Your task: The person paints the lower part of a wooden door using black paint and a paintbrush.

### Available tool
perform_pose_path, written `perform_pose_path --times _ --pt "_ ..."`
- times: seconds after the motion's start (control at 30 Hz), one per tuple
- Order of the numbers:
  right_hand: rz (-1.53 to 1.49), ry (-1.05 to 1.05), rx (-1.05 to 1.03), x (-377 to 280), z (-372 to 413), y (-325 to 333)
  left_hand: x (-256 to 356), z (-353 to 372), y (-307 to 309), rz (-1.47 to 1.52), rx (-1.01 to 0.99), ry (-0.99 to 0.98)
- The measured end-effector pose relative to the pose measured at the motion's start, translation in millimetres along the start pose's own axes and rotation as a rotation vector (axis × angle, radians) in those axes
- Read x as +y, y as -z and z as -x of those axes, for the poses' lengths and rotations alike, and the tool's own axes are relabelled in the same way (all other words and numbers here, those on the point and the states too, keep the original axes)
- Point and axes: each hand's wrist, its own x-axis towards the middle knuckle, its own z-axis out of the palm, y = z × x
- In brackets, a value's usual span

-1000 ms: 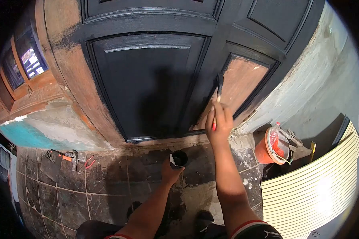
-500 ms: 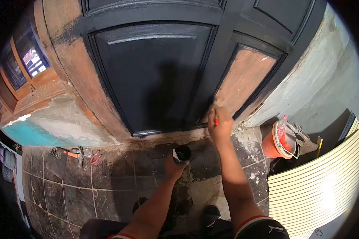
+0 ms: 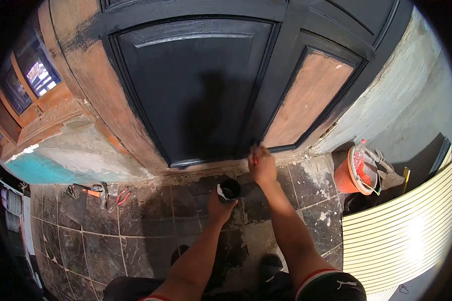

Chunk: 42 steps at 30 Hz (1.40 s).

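Note:
My left hand (image 3: 220, 210) is wrapped round a small black cup (image 3: 229, 190) with a white patch on its side and dark contents. My right hand (image 3: 263, 169) grips a paintbrush (image 3: 255, 161), whose red handle end shows; its bristles are mostly hidden against the door. Both hands are low in front of a wooden door (image 3: 196, 65) coated mostly in black. The right hand is at the lower part of the upright between the panels, left of a bare brown panel (image 3: 309, 98) edged in black.
An orange bucket (image 3: 342, 176) holding a plastic bottle stands at the right by the wall. Before it lies a striped cream sheet (image 3: 397, 241). A hammer (image 3: 104, 195) and red-handled pliers (image 3: 122, 195) rest on the dark tiled floor (image 3: 145, 256) at left.
My right hand has moved down and left with the paintbrush, from the bare panel's edge to the lower upright. My left hand keeps the cup in nearly the same place.

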Motion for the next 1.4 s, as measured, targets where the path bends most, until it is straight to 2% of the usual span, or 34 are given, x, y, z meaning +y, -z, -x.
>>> perform_pose_path --times 0.17,0.27,0.47,0.57,0.67,0.7,0.8,0.9,1.0,1.1,1.2,1.3,1.33,1.4 --pt "-0.089 0.256 0.504 -42 -46 59 15 0 6 0.027 -0.005 0.020" --pt "-0.084 0.268 0.430 -20 -27 32 16 -2 6 0.051 -0.007 0.021" --pt "0.029 -0.119 -0.206 48 63 -38 33 -1 17 0.070 -0.022 0.031" --pt "-0.046 -0.011 -0.147 46 55 -23 34 1 15 0.023 -0.009 0.055" --pt "-0.151 0.086 0.199 6 25 7 32 6 14 0.002 0.005 0.018" --pt "-0.166 0.103 0.224 5 24 7 30 6 13 0.014 -0.013 0.020" --pt "-0.079 0.193 0.186 19 44 -16 27 5 11 0.006 -0.044 0.027" --pt "-0.063 0.029 -0.016 41 69 -42 21 2 8 0.018 -0.038 0.023" --pt "0.032 -0.170 -0.394 47 69 -40 21 2 10 0.014 -0.042 0.044" --pt "-0.059 0.077 -0.079 37 69 -32 6 2 5 -0.072 0.000 0.043" --pt "-0.024 0.133 0.101 33 72 -24 -7 -1 4 -0.075 0.001 0.025" --pt "0.075 -0.046 -0.156 54 88 -45 9 3 9 -0.048 -0.030 0.062" --pt "0.073 -0.018 -0.124 56 90 -45 17 4 10 -0.043 -0.035 0.084" --pt "0.067 0.032 -0.059 53 92 -43 15 3 11 -0.014 -0.035 -0.002"
